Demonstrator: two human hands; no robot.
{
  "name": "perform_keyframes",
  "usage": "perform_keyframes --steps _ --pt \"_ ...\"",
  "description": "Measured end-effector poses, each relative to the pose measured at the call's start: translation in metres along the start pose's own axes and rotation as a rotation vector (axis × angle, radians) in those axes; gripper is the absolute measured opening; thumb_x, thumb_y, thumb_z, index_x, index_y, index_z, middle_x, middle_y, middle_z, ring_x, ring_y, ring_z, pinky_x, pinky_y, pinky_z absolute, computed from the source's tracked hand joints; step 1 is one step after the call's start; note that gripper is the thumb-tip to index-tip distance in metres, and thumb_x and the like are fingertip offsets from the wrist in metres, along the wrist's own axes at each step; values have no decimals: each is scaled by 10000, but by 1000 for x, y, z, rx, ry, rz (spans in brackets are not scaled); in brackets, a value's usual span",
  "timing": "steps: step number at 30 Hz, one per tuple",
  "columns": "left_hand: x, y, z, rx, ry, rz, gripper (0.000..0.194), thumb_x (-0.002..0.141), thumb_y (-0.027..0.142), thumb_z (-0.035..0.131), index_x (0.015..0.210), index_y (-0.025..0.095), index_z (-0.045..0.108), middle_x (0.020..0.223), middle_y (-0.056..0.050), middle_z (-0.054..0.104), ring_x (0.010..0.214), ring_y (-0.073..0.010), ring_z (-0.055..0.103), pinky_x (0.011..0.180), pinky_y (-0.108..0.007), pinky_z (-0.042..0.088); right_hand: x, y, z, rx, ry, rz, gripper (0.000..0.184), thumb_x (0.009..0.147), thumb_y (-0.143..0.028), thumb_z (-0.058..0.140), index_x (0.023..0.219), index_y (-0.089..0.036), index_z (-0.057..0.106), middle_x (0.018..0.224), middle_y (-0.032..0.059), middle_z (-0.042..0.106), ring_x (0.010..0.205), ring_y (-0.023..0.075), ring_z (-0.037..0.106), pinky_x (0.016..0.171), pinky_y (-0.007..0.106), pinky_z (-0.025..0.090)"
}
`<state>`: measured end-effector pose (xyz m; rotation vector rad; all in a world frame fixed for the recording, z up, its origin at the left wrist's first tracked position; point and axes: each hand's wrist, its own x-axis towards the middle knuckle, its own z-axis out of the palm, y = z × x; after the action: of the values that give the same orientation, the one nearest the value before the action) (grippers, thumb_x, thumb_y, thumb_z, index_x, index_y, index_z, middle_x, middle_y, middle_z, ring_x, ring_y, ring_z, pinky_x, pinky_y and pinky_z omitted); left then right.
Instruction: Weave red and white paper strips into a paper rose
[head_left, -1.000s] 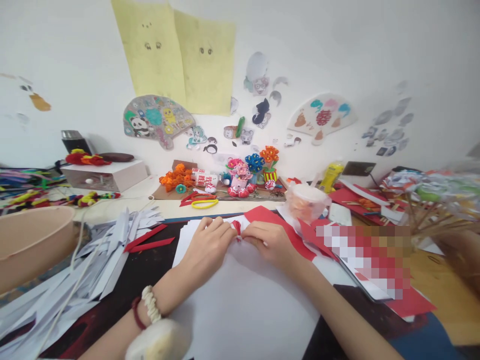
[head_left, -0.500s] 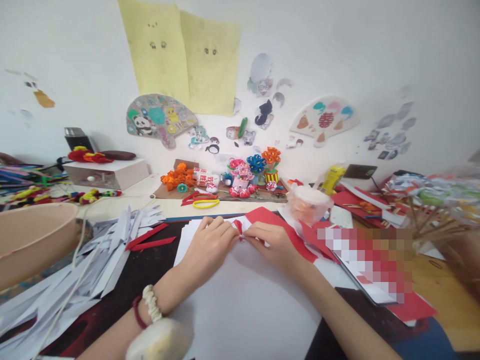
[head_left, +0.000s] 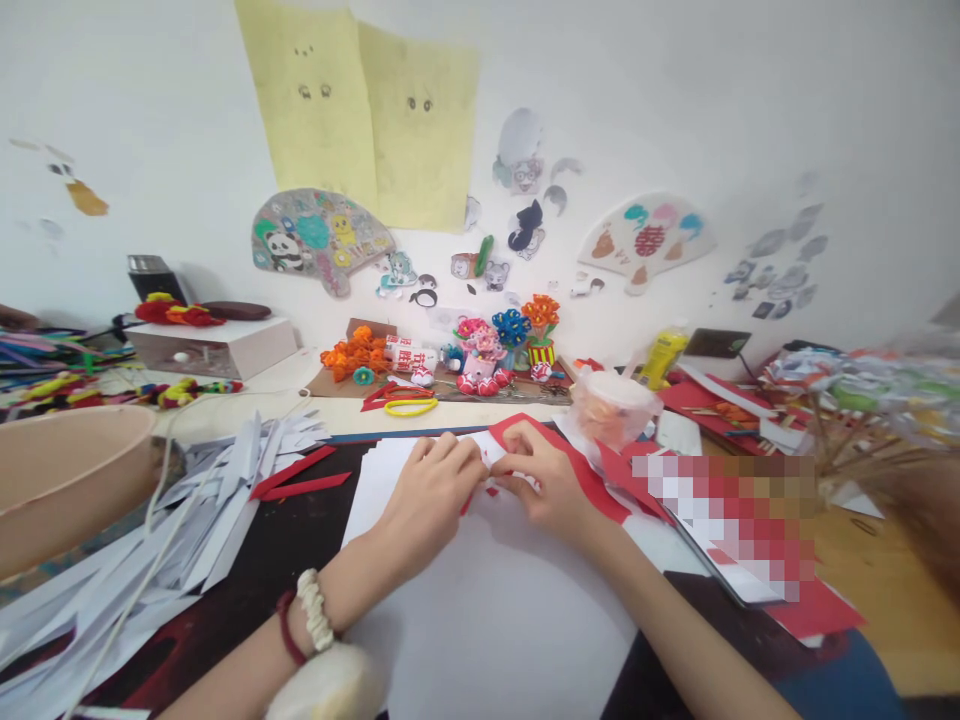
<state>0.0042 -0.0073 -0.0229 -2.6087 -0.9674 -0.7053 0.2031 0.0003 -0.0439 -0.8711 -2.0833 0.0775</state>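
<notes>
Two bare hands meet above the white paper stack [head_left: 510, 610], at its far end, with a small red-and-white paper piece [head_left: 492, 491] between their fingertips. The left hand [head_left: 431, 495] is closed narrow, its bent fingers holding the piece. The right hand [head_left: 546, 485] has its thumb and forefinger close together at the piece; whether they grip it cannot be told.

Visibility of the piece is limited: the fingers cover most of it. Exposed portions are a small red part between the hands, a red edge below the left fingers and a little white at the right fingertips. Its full outline, its long axis and the direction in which it points cannot be determined.

Red paper [head_left: 592, 480] lies beyond and to the right of the right hand, partly covered by that hand. Two red strips [head_left: 304, 482] lie left of the stack, beside the pile of white strips [head_left: 225, 500]. The beige basin [head_left: 75, 490] is cut off by the left border. A blurred mosaic obscures the item on the red sheets at right. The bundle of sticks [head_left: 862, 420] at far right is smeared; its tops are hard to separate. A pale rounded object [head_left: 330, 685] near the left wrist is cut off by the lower border.
</notes>
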Motion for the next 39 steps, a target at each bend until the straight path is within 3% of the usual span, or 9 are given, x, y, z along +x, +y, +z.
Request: perform_keyframes --steps 3,7,11,15,20,26,33,39 --pt "2 1 -2 -145 32 -133 130 929 139 514 839 201 584 959 -38 601 872 -216 486 698 -340 306 1 -1 1 27 0 19 143 884 -180 567 757 -198 631 874 36 475 690 143 486 608 260 394" --pt "2 3 -8 -251 80 -205 124 933 236 549 827 204 605 920 -25 607 848 -206 480 712 -343 297 2 -7 0 1 13 14 146 918 -234 547 804 -198 631 855 35 504 646 132 493 588 257 390" --pt "3 1 -9 -339 119 -310 179 930 231 560 768 209 632 843 -7 609 810 -191 472 705 -335 282 2 -13 -1 -29 172 43 153 960 -260 489 913 -187 615 833 42 598 715 150 573 626 252 412" --pt "3 -2 -8 -442 85 -387 186 921 238 573 760 218 663 832 -5 618 819 -192 484 715 -340 284 1 -12 6 -242 137 -112 216 891 -363 623 776 -181 604 626 -17 569 547 118 498 541 246 330" --pt "4 1 -12 -480 48 -432 176 880 269 625 721 220 684 812 -8 626 838 -205 502 723 -350 285 0 -10 17 -312 131 -236 301 940 -200 509 641 -175 532 539 -31 515 466 90 396 482 242 258" --pt "9 3 -16 -526 55 -518 175 843 215 629 676 209 681 804 -14 618 860 -212 518 753 -357 314 -1 -11 21 -235 143 -238 249 895 -125 470 654 -179 501 537 -43 463 470 82 368 468 204 275" --pt "11 -1 -13 -562 93 -520 153 844 198 610 701 203 664 846 -14 627 891 -212 534 787 -355 341 -1 -12 18 -201 76 -218 237 892 -132 455 664 -186 491 556 -44 451 484 85 374 467 209 268" --pt "8 -7 -9 -522 47 -465 155 868 251 619 723 212 659 853 -9 630 888 -210 530 773 -352 327 -1 -14 19 -283 118 -230 251 887 -127 469 643 -182 489 546 -47 451 479 84 343 465 216 260"
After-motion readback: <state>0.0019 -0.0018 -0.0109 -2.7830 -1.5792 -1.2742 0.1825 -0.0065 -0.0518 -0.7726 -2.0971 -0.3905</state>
